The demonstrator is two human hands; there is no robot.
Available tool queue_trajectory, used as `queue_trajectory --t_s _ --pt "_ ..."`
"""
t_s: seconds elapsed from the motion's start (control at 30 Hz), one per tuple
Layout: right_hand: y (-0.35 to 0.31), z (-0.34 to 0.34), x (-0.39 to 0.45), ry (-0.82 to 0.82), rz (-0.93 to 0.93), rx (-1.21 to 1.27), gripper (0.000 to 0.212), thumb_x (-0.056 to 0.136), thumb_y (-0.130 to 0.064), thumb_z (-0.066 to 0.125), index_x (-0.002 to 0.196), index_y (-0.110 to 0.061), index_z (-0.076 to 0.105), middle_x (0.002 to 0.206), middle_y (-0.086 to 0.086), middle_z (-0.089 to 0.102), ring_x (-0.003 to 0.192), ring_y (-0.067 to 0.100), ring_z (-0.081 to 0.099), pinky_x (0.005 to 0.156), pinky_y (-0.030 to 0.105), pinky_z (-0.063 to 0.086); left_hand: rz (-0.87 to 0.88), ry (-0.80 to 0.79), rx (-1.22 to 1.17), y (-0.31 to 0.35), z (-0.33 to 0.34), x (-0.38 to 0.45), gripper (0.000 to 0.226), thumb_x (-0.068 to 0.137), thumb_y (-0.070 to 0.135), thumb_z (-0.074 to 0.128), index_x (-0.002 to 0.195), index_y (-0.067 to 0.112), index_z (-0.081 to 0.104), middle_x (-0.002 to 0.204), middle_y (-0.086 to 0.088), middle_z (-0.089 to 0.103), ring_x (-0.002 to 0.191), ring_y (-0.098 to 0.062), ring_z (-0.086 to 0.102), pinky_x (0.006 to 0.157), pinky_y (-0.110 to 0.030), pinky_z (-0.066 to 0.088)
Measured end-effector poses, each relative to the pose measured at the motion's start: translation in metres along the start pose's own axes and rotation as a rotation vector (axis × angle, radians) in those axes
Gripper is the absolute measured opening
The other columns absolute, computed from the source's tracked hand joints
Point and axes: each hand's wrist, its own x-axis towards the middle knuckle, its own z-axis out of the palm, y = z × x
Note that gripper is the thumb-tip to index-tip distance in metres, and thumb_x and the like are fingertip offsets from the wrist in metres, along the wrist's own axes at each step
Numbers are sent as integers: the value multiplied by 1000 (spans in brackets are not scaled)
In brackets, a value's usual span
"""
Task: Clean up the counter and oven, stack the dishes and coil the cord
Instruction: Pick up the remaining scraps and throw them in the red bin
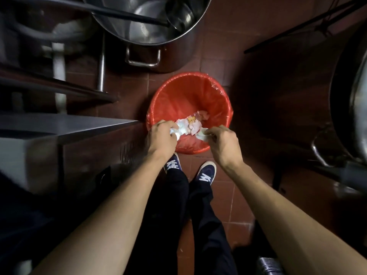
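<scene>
I stand over a red-lined bin [190,100] on the brown tile floor [234,32], both arms reaching down and forward. My left hand [161,135] sits over the bin's near-left rim, fingers curled round a crumpled white wad [175,132]; the wad shows at the fingertips and juts out toward the bin's middle. My right hand [223,140] sits over the near-right rim, thumb and fingers pinching a smaller white scrap [201,133]. The two hands are apart, with the bin's near wall showing between them. Whether wad and scrap are one torn sheet or two separate pieces, I cannot tell. Inside the bin, toward its near side, lies a small heap of pale waste [195,121] with a yellow-orange bit in it; the far wall of the liner is bare. A large steel pot [147,34] stands on the floor just beyond the bin's far edge, handle facing the bin, with a dark rod across its mouth and a ladle inside. A steel counter [65,126] runs along the left, its corner just beside the bin's left rim. More steel ware [355,96] fills the right edge, blurred. My blue shoes [206,172] stand on the tiles just short of the bin's near rim.
</scene>
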Motion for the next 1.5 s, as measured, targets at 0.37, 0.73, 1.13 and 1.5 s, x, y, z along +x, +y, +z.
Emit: queue_trajectory --t_s 0.37,0.73,1.13,1.5 --pt "42 60 50 -136 36 -2 32 91 -4 53 118 -11 69 118 13 68 105 28 65 91 35 52 11 -110 -12 -30 63 54 31 86 3 63 108 23 71 119 0 67 105 -22 65 96 -35 52" --pt "38 47 38 -222 108 -63 40 92 -15 54 132 -17 60 134 10 62 119 29 60 99 36 48 15 -211 134 -23 43 29 35 98 26 55 133 28 57 138 1 56 117 -28 59 101 -38 46" --pt "-70 -92 -54 -73 -13 -76 36 89 -11 57 123 -16 65 120 8 68 102 28 65 89 37 52 73 -213 190 47 -78 -73 41 98 32 50 139 29 51 142 -1 53 127 -29 52 106 -39 41" --pt "-112 -208 -151 64 -237 -17 25 90 -33 51 105 -19 66 103 -3 68 94 19 64 81 38 52 302 -54 376 114 -158 -178 45 100 35 46 144 27 44 145 5 50 133 -19 44 110 -42 33"
